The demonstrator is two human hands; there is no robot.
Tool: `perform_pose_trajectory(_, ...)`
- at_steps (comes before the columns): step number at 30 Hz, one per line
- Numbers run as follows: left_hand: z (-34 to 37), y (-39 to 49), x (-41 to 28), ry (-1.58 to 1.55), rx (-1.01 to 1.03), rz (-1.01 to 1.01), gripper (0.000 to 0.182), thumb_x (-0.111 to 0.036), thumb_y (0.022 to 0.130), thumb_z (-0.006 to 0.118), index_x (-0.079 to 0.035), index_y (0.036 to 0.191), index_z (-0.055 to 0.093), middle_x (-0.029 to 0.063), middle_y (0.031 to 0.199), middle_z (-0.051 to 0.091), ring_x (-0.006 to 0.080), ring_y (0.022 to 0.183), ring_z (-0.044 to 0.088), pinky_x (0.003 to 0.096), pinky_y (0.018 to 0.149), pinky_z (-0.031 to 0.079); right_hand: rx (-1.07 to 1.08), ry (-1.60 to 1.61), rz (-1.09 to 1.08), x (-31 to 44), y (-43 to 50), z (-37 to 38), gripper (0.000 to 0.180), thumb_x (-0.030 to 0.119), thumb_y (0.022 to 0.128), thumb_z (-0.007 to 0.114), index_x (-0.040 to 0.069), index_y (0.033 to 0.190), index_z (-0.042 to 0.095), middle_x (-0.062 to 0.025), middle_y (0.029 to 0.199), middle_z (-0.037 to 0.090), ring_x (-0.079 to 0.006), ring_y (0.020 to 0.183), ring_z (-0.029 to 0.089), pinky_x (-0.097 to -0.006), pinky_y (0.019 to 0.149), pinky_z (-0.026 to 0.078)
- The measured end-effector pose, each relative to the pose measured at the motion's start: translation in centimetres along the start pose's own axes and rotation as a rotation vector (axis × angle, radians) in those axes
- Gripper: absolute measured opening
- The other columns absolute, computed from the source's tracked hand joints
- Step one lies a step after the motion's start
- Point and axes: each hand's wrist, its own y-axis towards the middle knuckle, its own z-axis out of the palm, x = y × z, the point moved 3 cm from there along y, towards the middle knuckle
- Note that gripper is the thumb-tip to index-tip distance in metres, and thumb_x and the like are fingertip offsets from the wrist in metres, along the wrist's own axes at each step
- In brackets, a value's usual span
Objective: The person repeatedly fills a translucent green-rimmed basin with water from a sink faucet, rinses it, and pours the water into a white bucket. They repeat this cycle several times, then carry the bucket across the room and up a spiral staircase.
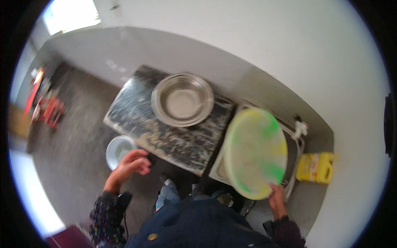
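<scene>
My right hand (276, 195) grips the near rim of a large round plastic basin (256, 155), patterned in pale yellow and green. The basin is tilted over a sink (221, 166) and hides much of it. My left hand (135, 162) holds nothing, its fingers apart and partly curled, beside a white bucket (113, 150) low at the table's left. A round stainless-steel basin (183, 100) lies on the dark, stained top of a low table (149, 114) in front of me. The picture is somewhat blurred.
A yellow plastic jug (314, 167) stands right of the sink, near a white faucet or fitting (300, 127). The wall (235, 59) runs behind the table and sink. Red equipment (49, 111) sits on the floor at far left. My feet are at the table's near edge.
</scene>
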Motion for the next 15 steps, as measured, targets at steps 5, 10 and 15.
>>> perform_pose_trajectory(5,-5.0,-0.3,7.8,-0.036,-0.090,-0.189,0.026,-0.020,0.085,0.050,-0.006,0.107,0.044,0.0047,0.085,0.058,0.0124,0.068,0.059,0.0247,0.060,0.049,-0.335,0.035,0.138,-2.4,1.8,-7.0,0.032,0.008,0.078,0.052,-0.002,0.108,0.045,-0.0121,0.104,0.051,-0.0246,0.093,0.050,-0.0341,0.078,0.043)
perform_pose_trajectory(10,-12.5,-5.4,16.8,-0.256,-0.483,-0.227,0.026,-0.022,0.085,0.050,-0.006,0.104,0.044,0.0086,0.084,0.057,0.0190,0.069,0.060,0.0292,0.061,0.051,-0.066,-0.225,0.106,-2.7,3.5,-5.4,0.028,0.020,0.082,0.053,-0.003,0.098,0.050,-0.0103,0.088,0.055,-0.0185,0.074,0.053,-0.0299,0.065,0.046)
perform_pose_trajectory(15,-17.5,-12.3,25.7,-0.534,-0.755,-0.233,0.028,-0.025,0.084,0.052,-0.004,0.102,0.046,0.0100,0.086,0.057,0.0188,0.070,0.060,0.0299,0.061,0.052,0.392,-1.296,0.335,0.6,0.0,7.4,0.029,0.026,0.084,0.048,-0.001,0.089,0.054,-0.0082,0.075,0.056,-0.0175,0.063,0.053,-0.0270,0.058,0.044)
